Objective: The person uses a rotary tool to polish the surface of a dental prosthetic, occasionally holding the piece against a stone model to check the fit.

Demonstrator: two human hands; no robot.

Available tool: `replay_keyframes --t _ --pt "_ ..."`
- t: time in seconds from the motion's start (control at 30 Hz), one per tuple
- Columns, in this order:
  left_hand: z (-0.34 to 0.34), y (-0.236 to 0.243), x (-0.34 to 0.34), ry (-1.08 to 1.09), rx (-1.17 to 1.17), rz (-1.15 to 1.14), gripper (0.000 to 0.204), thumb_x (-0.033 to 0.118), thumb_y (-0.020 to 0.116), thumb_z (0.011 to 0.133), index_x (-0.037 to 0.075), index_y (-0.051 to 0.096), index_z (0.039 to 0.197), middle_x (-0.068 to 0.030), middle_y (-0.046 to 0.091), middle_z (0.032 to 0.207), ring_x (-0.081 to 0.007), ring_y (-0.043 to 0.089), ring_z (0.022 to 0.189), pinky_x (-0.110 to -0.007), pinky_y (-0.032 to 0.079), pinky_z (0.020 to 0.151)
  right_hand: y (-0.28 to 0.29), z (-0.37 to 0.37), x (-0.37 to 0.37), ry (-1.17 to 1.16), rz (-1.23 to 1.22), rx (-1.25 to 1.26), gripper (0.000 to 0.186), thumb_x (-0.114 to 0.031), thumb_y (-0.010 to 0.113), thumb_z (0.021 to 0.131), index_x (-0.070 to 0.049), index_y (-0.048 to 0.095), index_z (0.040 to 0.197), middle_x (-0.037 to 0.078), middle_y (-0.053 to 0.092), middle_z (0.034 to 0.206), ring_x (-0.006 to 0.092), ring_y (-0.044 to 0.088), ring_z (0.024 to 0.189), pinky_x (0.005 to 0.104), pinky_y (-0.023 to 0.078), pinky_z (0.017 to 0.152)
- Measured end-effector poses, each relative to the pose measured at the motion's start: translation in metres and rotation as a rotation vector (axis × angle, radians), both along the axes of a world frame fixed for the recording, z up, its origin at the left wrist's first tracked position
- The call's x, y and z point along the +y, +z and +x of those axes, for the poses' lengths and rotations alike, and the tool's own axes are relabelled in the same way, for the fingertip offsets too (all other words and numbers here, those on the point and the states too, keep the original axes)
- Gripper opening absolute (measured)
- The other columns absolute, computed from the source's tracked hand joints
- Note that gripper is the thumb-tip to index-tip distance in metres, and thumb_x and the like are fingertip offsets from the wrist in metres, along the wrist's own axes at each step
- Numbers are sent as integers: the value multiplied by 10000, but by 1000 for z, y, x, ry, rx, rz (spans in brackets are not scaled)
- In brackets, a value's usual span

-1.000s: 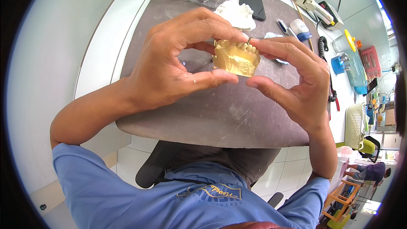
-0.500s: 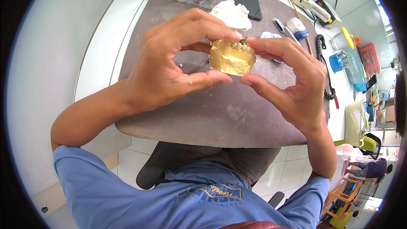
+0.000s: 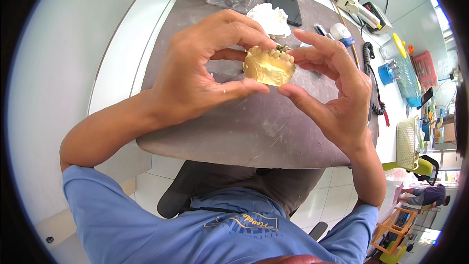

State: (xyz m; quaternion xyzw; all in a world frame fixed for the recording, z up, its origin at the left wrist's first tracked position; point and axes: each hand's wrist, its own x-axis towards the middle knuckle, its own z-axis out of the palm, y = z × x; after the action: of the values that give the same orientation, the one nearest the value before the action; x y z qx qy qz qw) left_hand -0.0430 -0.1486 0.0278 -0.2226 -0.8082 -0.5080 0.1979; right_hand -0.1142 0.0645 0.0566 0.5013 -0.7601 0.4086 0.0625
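Observation:
A yellow dental cast (image 3: pixel 267 72) with a row of teeth along its top is held up over the grey work surface. My left hand (image 3: pixel 191 66) grips its left side, fingers at the top and thumb at the bottom edge. On the other side, my right hand (image 3: pixel 338 85) has its thumb by the lower right corner and bent fingers against the tooth end; its index finger is raised off the cast. A small dark metal piece (image 3: pixel 282 47) shows behind the teeth, partly hidden. Beyond my hands lies a white plaster dental cast (image 3: pixel 269 18).
At the back are a clear plastic box (image 3: pixel 232 2) of small items and a black phone (image 3: pixel 285 1). To the right lie a brush (image 3: pixel 321 30), a white jar with a blue band (image 3: pixel 342 33) and a coiled black cord (image 3: pixel 370 61). A person (image 3: pixel 430 195) is far right.
My right index finger has lifted off the cast's top and now points up. More of the metal piece shows behind the teeth. My left hand keeps its grip.

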Motion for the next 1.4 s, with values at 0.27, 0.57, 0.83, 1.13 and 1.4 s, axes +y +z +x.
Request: replay_keyframes --t 0.27,0.57,0.83,1.13,1.4 --pt "3 2 4 3 -76 115 587 83 785 691 38 512 1208 -76 537 1146 -188 553 1071 -324 506 901 0 2 0 11 26 -12 577 -65 765 708 10 510 1220 126 627 1030 188 621 956 324 498 877" --pt "0 -11 0 -35 -153 92 543 93 783 699 15 538 1178 -90 609 1088 -149 603 1005 -295 484 903 -1 5 1 10 138 90 512 -47 743 731 88 518 1170 186 585 1143 219 589 1021 353 482 901" --pt "-3 -13 4 25 -88 131 540 127 806 679 13 524 1126 -73 603 1086 -154 615 990 -275 486 838 2 0 7 17 189 95 521 -119 721 781 107 482 1185 213 551 1169 252 571 1064 371 459 932" --pt "0 -13 3 37 7 134 572 133 812 673 21 502 1141 -73 586 1112 -158 612 999 -272 482 829 -6 -1 6 95 16 -97 607 -189 765 748 76 433 1182 179 551 1134 225 575 1043 353 454 930" --pt "1 -10 5 32 20 135 601 138 817 667 28 483 1154 -73 571 1134 -161 609 1006 -269 479 820 -10 3 7 36 -1 -112 614 -209 763 753 77 429 1181 174 556 1121 223 579 1034 344 460 920"
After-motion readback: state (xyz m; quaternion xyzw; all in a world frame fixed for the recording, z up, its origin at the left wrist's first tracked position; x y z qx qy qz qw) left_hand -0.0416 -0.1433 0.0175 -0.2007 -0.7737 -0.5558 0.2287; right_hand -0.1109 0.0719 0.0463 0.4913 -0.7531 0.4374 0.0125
